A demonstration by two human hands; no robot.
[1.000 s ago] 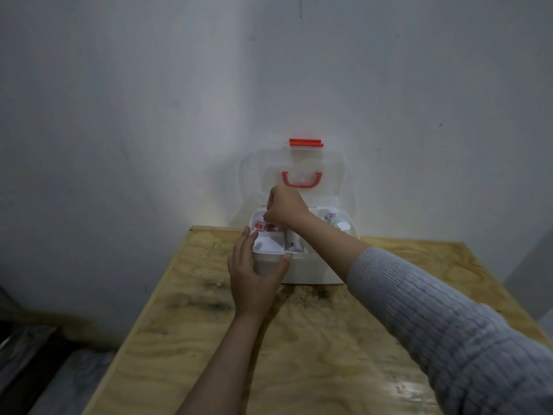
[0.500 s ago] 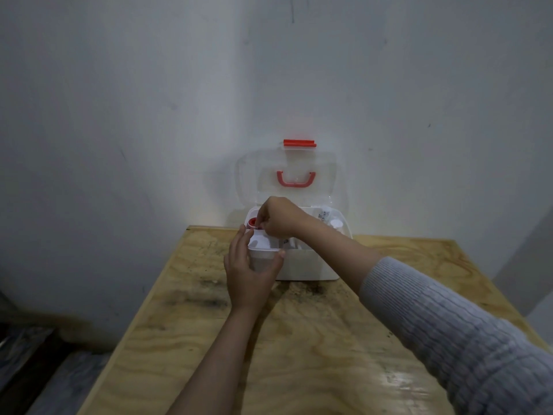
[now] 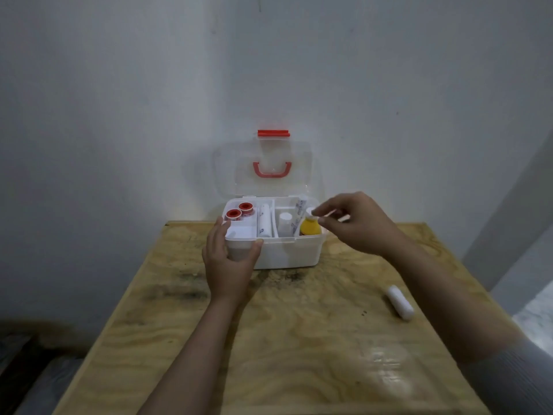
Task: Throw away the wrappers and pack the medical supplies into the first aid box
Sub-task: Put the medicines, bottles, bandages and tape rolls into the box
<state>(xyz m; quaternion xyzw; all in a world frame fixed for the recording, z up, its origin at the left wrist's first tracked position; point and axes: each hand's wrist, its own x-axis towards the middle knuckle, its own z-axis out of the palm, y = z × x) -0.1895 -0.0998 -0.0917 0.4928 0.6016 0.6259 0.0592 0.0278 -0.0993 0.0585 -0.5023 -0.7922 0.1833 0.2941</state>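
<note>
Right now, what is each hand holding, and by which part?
Left hand grips the white plastic first aid box at its front left corner. Right hand pinches something small, unidentifiable.

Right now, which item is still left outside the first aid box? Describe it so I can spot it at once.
Start at the white first aid box at the far edge of the wooden table. Come toward the camera and to the right, past the right hand. There lies a white bandage roll, alone on bare wood, the only loose item on the table.
</note>
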